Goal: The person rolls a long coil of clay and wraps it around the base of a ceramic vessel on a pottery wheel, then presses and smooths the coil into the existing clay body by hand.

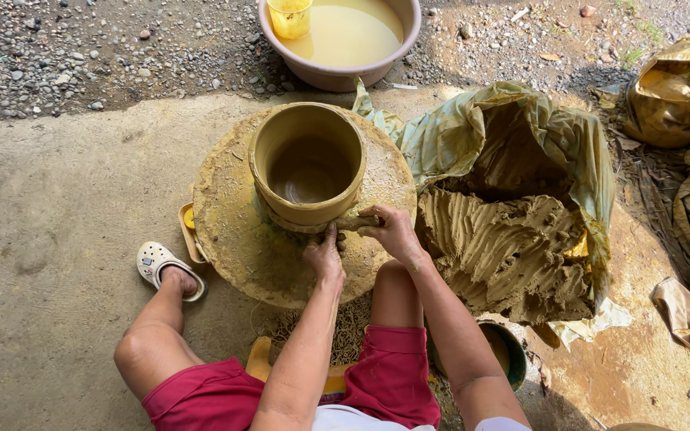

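A wet clay pot (307,164), round and open-topped, stands on a clay-smeared round wheel (233,231) on the ground. My left hand (323,254) presses its fingertips against the pot's base at the front. My right hand (393,230) is just to the right of it, holding a short roll of clay (357,223) against the same base edge. Both hands are coated in clay.
A big lump of raked clay (505,255) lies on green plastic sheeting (457,132) to the right. A basin of muddy water (345,36) with a yellow cup (290,16) sits behind the wheel. Bags (672,92) lie far right. My sandalled left foot (168,271) rests beside the wheel.
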